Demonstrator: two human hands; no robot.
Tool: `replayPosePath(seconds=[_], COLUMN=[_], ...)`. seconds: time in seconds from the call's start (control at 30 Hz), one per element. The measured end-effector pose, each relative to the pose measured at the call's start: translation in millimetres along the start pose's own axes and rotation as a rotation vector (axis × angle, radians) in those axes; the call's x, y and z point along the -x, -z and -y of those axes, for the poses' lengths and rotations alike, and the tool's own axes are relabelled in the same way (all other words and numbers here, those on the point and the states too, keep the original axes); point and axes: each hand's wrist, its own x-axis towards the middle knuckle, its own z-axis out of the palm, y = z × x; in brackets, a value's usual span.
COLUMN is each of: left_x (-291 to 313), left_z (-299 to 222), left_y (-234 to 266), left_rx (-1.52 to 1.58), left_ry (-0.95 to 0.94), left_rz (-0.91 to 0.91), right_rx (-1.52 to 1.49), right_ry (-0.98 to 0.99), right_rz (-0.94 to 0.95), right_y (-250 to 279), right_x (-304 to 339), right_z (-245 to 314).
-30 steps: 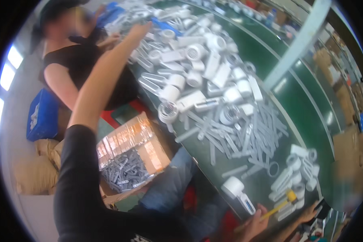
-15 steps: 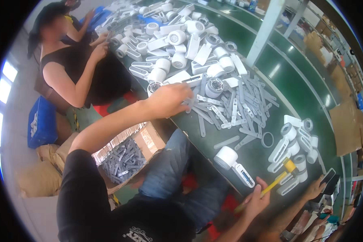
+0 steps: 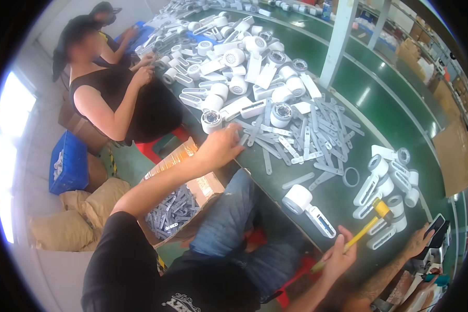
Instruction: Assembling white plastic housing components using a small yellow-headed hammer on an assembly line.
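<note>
My right hand (image 3: 343, 252) is closed round the handle of a yellow hammer (image 3: 366, 230), whose head (image 3: 382, 209) rests over white parts at the right. In front of it lies a white handheld-fan housing (image 3: 296, 199) with a round head and slotted handle. My left hand (image 3: 224, 145) is at the table's near edge, fingers curled; what they hold, if anything, is hidden. Just beyond it stands a round white fan head (image 3: 211, 121) with an open end. Loose flat grey strips (image 3: 322, 130) are heaped to its right.
A large pile of white fan housings (image 3: 234, 57) covers the far table. A grey ring (image 3: 351, 177) lies near the strips. Below my left arm is a cardboard box (image 3: 205, 190) of grey strips. Co-workers sit at the left; another person's hand (image 3: 417, 242) holds a phone at the right.
My left hand has drawn back from the grey strips toward the table's near edge. The right hand still grips the hammer in nearly the same place. The whole view has shifted slightly.
</note>
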Motion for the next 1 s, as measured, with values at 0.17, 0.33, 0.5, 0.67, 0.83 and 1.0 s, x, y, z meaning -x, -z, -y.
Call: replayPosePath(seconds=[0.17, 0.33, 0.5, 0.67, 0.83, 1.0], left_x=[-8.4, -29.0, -55.2, -63.9, -69.5, -55.1], left_z=[-11.1, 11.2, 23.9, 13.6, 7.5, -8.5], left_y=[-6.6, 46.3, 43.6, 42.2, 31.2, 46.3], left_rx=[0.05, -0.56, -0.71, -0.685, -0.398, -0.334], left_ry=[-0.191, -0.527, -0.691, -0.539, -0.644, -0.668], left_rz=[-0.115, -0.207, 0.081, 0.132, 0.157, 0.21], right_rx=[-0.021, -0.02, 0.002, -0.016, -0.02, -0.042], right_ry=[-0.012, -0.021, 0.0, -0.008, -0.034, -0.009], right_rz=[-0.012, 0.011, -0.002, 0.0, 0.034, 0.011], right_y=[3.4, 4.1, 2.9, 3.0, 7.3, 2.6], right_x=[-0.2, -0.9, -1.0, -1.2, -2.0, -2.0], right_z=[-3.6, -3.0, 0.7, -0.1, -1.3, 4.0])
